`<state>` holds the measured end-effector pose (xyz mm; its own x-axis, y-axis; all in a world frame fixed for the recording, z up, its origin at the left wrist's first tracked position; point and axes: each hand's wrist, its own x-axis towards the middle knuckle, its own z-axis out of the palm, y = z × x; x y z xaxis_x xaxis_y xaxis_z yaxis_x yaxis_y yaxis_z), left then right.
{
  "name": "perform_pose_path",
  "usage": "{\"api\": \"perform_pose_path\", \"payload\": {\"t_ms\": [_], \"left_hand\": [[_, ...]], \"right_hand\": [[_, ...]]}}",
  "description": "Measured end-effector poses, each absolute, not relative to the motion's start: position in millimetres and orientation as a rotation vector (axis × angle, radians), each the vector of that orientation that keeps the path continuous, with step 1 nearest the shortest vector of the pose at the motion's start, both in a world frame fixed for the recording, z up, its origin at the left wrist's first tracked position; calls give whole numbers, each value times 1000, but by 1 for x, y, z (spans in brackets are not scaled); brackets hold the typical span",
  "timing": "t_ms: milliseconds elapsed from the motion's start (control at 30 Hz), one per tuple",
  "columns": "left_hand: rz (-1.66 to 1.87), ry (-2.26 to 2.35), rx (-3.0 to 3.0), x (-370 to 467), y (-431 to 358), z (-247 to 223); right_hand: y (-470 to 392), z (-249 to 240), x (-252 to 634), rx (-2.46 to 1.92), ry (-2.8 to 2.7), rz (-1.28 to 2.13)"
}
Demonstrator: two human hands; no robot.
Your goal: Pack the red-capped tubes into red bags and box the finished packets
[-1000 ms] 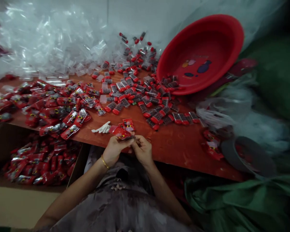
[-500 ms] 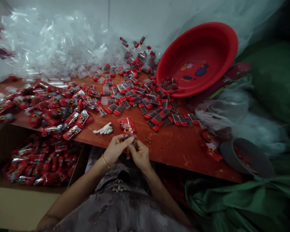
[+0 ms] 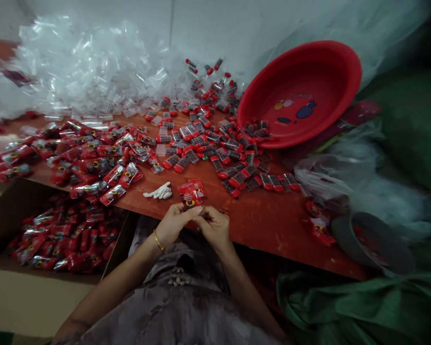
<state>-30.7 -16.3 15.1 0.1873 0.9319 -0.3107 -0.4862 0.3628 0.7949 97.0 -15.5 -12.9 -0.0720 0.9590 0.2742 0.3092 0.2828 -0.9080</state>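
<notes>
On my screen, a red packet now shows in front of another packet, where before I saw just one. The left hand pinches the red packet over the table; the right hand curls close, but I can't tell its grip.
</notes>
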Motion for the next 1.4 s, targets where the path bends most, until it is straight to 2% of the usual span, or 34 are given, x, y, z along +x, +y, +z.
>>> {"api": "perform_pose_path", "payload": {"t_ms": [133, 300, 400, 533, 667, 767, 867, 967, 1033, 1133, 1233, 1400], "left_hand": [[949, 929, 507, -45, -23, 13], [853, 985, 493, -71, -22, 9], [1031, 1162, 408, -114, -7, 17], [1452, 1243, 226, -188, 20, 39], [1565, 1258, 385, -194, 30, 40], [1470, 1619, 848, -149, 25, 15], [1072, 1964, 1552, -112, 20, -12], [737, 2116, 1910, -103, 21, -23], [673, 2154, 2020, -100, 25, -21], [716, 2130, 2152, -86, 27, -15], [697, 2009, 2258, -62, 20, -16], [619, 1917, 2273, -42, 6, -32]], "right_hand": [[-4, -14, 95, -1227, -1731, 498], [9, -12, 78, -1182, -2003, 351], [26, -11, 95, -1281, -2022, 228], [60, -17, 157, -1643, -1922, -75], [79, -30, 200, -1928, -2035, -105], [68, -36, 201, -1956, -2065, -130], [44, -38, 193, -1936, -2009, -225], [20, -36, 181, -1887, -1923, -307], [12, -32, 168, -1810, -1917, -249], [16, -25, 140, -1761, -1968, 24], [35, -20, 113, -1965, -1953, 285], [58, -20, 100, -2123, -1989, 475]]}}
